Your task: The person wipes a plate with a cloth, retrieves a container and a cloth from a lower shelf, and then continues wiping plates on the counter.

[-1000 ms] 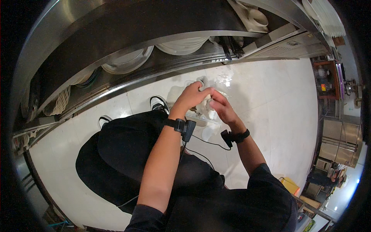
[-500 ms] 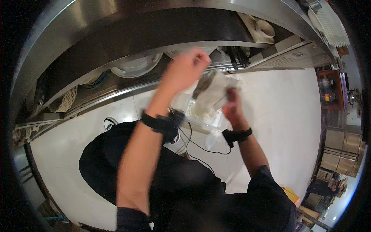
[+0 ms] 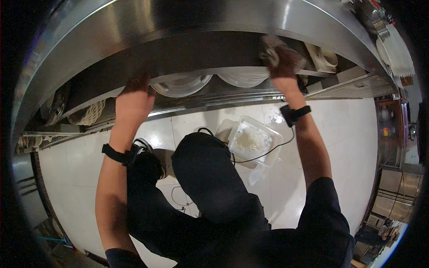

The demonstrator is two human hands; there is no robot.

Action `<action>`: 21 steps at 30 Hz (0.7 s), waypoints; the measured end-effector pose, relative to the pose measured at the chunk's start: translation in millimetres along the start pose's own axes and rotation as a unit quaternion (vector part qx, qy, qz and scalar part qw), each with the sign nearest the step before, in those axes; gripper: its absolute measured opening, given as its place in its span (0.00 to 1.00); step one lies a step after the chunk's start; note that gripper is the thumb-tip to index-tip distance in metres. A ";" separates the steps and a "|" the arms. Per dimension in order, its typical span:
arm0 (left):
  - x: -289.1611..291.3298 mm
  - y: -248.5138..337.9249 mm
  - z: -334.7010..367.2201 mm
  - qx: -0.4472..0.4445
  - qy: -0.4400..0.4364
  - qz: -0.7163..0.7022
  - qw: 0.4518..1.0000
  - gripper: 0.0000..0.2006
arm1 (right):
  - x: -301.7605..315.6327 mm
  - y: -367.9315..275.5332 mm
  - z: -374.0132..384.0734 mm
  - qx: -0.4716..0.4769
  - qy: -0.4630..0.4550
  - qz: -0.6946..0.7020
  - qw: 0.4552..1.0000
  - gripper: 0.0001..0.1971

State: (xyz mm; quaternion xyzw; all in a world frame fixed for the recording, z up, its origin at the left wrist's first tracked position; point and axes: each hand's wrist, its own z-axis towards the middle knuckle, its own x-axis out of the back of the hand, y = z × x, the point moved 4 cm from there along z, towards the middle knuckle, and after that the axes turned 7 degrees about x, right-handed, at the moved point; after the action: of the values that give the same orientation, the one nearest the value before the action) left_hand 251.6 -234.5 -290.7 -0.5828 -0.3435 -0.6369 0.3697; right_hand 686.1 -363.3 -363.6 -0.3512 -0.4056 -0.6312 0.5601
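My right hand (image 3: pixel 287 67) reaches into the steel shelf unit at the right. It is closed on a greyish cloth (image 3: pixel 272 48), bunched and blurred against the upper shelf. My left hand (image 3: pixel 133 103) lies at the front edge of the same shelf (image 3: pixel 196 53), farther left. Its fingers reach over the edge into shadow, look stretched out, and hold nothing that I can see. A clear plastic tub (image 3: pixel 252 140) with cloudy water in it stands on the floor between my arms.
Below the shelf edge are white plates or bowls (image 3: pixel 183 85). A white netted item (image 3: pixel 91 112) sits at the left, and a pale container (image 3: pixel 324 59) at the right. A black cable (image 3: pixel 272 149) runs from my right wristband past the tub. My knee (image 3: pixel 201 156) is beside it.
My right hand has lifted the cloth from over the tub up to the shelf. My left hand has moved left to the shelf edge. My legs have shifted too.
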 end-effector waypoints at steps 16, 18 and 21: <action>-3.9 -0.4 2.2 -0.013 0.000 -0.036 0.999 0.27 | 16.1 92.8 -23.8 0.051 -0.104 -0.193 0.974 0.31; -6.5 6.1 -0.4 -0.084 0.074 -0.043 0.993 0.28 | -13.8 90.6 -8.0 0.030 -0.051 -0.163 0.985 0.31; -2.6 -9.4 -8.3 -0.075 0.076 -0.020 0.994 0.28 | -23.0 -63.3 69.1 -0.062 -0.077 0.153 0.983 0.24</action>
State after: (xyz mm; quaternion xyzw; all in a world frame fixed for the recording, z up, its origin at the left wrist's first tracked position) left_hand 239.4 -236.9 -294.1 -0.5518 -0.2767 -0.7106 0.3375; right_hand 625.5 -288.2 -362.4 -0.4906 -0.3489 -0.5332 0.5944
